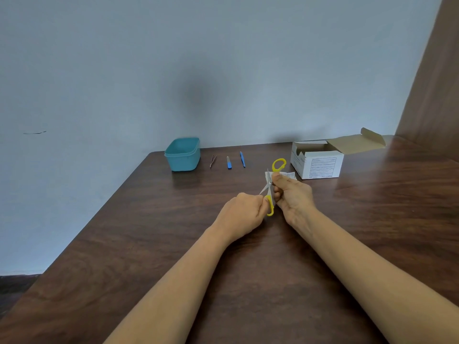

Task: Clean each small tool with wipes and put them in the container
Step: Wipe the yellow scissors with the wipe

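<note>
Item: small yellow-handled steel scissors (pixel 269 183), blades spread, held over a dark wood-grain table (pixel 223 269). The left hand (pixel 246 212) pinches the lower handle to steady it, and the right hand (pixel 293 194) curls round the pivot, presumably wiping, though no wipe is discernible. Queued beside the teal plastic container (pixel 183 163): metal tweezers (pixel 213 160), blue-handled file (pixel 229 163), slim blue tool (pixel 242 159). An opened white cardboard box (pixel 320 165) sits right, against a pale grey-blue wall (pixel 173 70).

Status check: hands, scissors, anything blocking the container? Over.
Left hand grips scissors by lower handle; right hand pinches at the pivot. Blades spread open. Nothing between hands and container; three small tools beside it.
</note>
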{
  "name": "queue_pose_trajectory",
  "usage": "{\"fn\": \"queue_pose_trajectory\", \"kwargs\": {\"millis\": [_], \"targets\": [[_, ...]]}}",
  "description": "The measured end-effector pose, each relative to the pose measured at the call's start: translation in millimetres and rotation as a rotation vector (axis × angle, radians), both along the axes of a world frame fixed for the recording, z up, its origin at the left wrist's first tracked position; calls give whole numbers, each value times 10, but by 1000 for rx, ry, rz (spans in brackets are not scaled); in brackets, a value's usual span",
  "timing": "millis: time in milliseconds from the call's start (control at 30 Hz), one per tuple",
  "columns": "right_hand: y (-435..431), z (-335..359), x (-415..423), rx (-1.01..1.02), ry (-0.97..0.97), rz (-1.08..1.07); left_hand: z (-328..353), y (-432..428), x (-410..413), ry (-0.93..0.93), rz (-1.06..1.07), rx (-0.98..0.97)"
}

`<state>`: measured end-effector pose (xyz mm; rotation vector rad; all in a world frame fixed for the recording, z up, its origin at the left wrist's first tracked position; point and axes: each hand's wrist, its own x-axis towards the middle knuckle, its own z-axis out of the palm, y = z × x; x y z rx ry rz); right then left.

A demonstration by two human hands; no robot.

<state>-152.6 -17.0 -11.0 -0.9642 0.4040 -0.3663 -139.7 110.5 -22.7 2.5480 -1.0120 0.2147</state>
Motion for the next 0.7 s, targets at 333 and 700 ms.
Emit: {"fn": "queue_pose_trajectory", "kwargs": {"millis": [333,700], "targets": [[-113,32,-10,64,-37,-7,22,4,-28,-3,-30,41],[-59,13,-14,-224,33,204,42,22,-39,51,18,-129]]}}
